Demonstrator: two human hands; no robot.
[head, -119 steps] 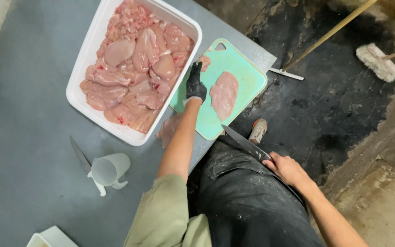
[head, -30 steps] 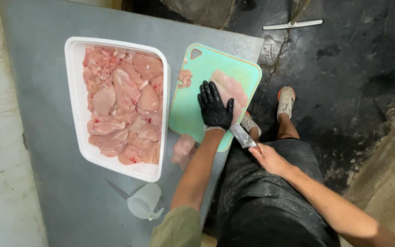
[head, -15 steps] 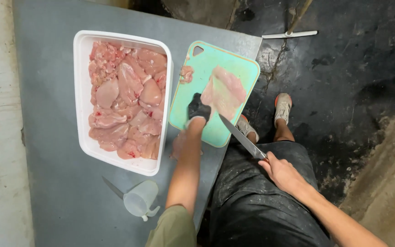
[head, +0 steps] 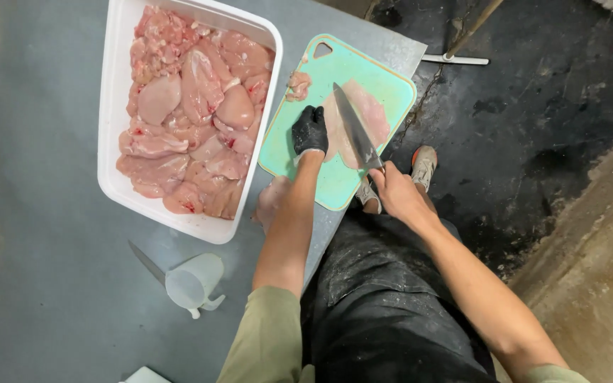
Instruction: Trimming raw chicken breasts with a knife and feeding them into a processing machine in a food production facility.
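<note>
A raw chicken breast (head: 370,113) lies on a green cutting board (head: 306,159) at the table's right edge. My left hand (head: 310,131), in a black glove, presses on the left side of the breast. My right hand (head: 395,191), bare, grips the handle of a large knife (head: 355,131), whose blade lies across the breast and points away from me. A small scrap of meat (head: 297,84) rests near the board's far left corner. Another pink piece (head: 272,198) lies on the table beside the board, partly hidden by my left forearm.
A white tray (head: 111,170) full of raw chicken pieces stands left of the board on the grey table (head: 51,284). A clear plastic jug (head: 189,284) lies near the front. Dark wet floor and a long-handled squeegee (head: 455,59) are to the right.
My right hand has brought the knife up from beside my lap onto the breast on the board. My left hand stays pressed on the meat. The camera has moved closer.
</note>
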